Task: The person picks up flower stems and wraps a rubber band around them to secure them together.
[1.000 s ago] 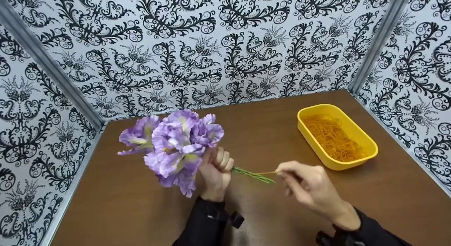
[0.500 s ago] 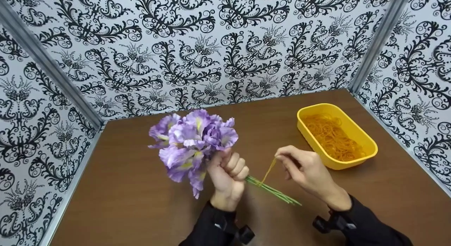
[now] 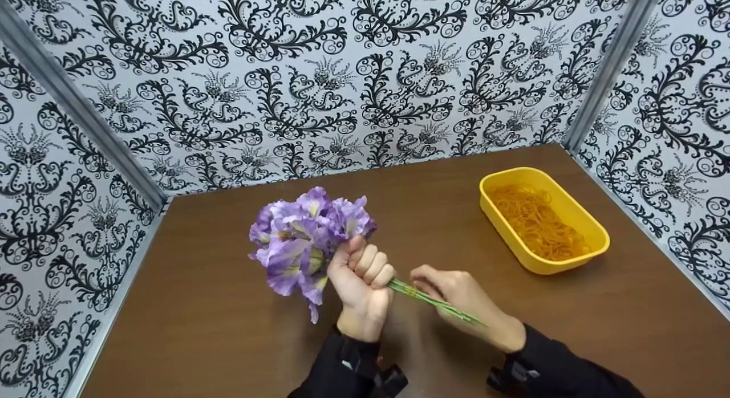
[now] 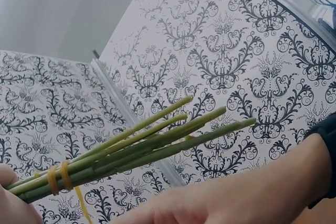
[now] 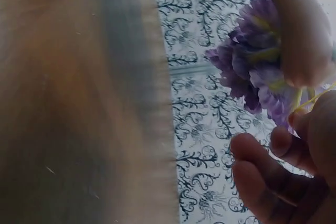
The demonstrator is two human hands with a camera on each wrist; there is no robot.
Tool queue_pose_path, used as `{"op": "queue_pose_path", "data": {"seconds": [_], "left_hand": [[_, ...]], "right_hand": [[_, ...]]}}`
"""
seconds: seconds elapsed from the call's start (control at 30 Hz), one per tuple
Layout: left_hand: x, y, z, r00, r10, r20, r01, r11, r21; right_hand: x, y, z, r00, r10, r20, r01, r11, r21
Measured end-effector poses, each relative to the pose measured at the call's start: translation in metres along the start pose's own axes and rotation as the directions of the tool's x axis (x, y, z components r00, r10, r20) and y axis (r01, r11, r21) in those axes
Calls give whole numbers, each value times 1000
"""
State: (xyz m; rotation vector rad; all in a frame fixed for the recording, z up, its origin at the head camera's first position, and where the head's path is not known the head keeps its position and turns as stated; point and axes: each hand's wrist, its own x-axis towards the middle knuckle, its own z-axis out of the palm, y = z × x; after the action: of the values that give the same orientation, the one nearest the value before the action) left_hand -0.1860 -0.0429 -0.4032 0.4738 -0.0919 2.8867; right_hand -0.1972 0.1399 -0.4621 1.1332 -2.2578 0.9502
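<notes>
My left hand (image 3: 362, 284) grips a bunch of purple irises (image 3: 302, 238), apparently artificial, around the upper stems. The blooms lean out to the left, and the green stems (image 4: 157, 142) point right and down. A yellow rubber band (image 4: 65, 176) circles the stems just below that fist, with visible turns and a loose strand running down. Beyond the stems, my right hand (image 3: 467, 304) is close to the wrapped spot. In the right wrist view, its thumb and finger appear to pinch the stretched strand of the band (image 5: 321, 96); the exact pinch point is partly hidden.
A yellow plastic tub (image 3: 513, 238) filled with many rubber bands (image 3: 539, 224) stands at the back right of the brown table (image 3: 217, 329). Patterned black-and-white panels (image 3: 319, 84) enclose the table at the back and sides.
The bunch first shifted right, then slightly back left, with the stem ends swinging downward. My right hand has come down and left from above the stems, drawing the band around them.
</notes>
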Motion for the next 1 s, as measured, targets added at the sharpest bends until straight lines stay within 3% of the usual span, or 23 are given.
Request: {"op": "queue_pose_path", "data": {"seconds": [0.13, 0.37, 0.6, 0.73, 1.0], "left_hand": [[0, 2, -1, 999, 26, -22, -26, 1000, -17], [3, 9, 1, 983, 136, -127, -134, 991, 26], [6, 17, 1, 977, 174, -119, -173, 985, 19], [8, 20, 1, 972, 202, -121, -198, 979, 38], [10, 18, -1, 956, 263, -129, -241, 957, 163]], "right_hand": [[-6, -9, 10, 997, 14, 76, -15, 1000, 13], [-15, -34, 22, 989, -129, 74, 133, 990, -52], [-19, -60, 12, 993, -46, 110, 54, 996, -77], [-19, -69, 4, 993, -91, 81, 98, 990, -98], [-14, -78, -15, 982, -186, -11, 184, 976, -117]]}}
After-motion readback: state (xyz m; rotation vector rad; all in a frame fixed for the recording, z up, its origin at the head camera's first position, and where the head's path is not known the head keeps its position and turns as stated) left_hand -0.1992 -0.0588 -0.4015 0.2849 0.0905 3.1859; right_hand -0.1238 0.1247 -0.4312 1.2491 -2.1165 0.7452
